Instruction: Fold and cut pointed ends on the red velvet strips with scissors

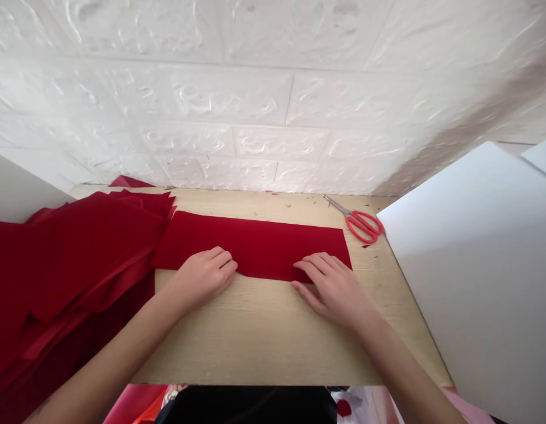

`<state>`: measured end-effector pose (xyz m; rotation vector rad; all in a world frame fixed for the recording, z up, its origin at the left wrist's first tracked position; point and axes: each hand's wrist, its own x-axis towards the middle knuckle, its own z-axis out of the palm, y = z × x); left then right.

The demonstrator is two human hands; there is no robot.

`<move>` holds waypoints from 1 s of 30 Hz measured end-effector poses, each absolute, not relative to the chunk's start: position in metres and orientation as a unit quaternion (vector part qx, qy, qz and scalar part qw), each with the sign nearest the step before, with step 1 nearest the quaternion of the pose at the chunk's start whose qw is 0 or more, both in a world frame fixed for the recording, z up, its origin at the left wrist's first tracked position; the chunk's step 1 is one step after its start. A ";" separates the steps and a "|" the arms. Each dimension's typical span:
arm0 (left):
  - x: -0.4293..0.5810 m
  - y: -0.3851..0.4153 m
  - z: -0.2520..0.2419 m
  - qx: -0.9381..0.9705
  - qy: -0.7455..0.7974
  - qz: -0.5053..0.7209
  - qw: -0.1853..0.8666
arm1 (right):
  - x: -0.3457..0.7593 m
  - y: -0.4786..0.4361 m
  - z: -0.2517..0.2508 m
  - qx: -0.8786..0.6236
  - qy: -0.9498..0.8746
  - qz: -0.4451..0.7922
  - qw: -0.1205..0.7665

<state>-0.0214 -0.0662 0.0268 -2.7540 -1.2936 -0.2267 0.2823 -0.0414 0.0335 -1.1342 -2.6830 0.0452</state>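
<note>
the red cloth (264, 247) lies flat across the table (264, 335), bare room between its near edge and the table's, with the left hand (209, 272) curled at that cloth edge (whether pinching, i can't make out) and the right hand (330, 285) loosely parted, fingertips on the cloth's right part.

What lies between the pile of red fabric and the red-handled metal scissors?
A flat, red rectangular fabric piece lies between them, as the head view shows.
</note>
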 end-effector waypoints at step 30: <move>-0.089 -0.055 0.059 -0.739 -0.654 0.125 -0.100 | 0.348 -0.033 0.033 -0.404 -0.902 -0.068 0.140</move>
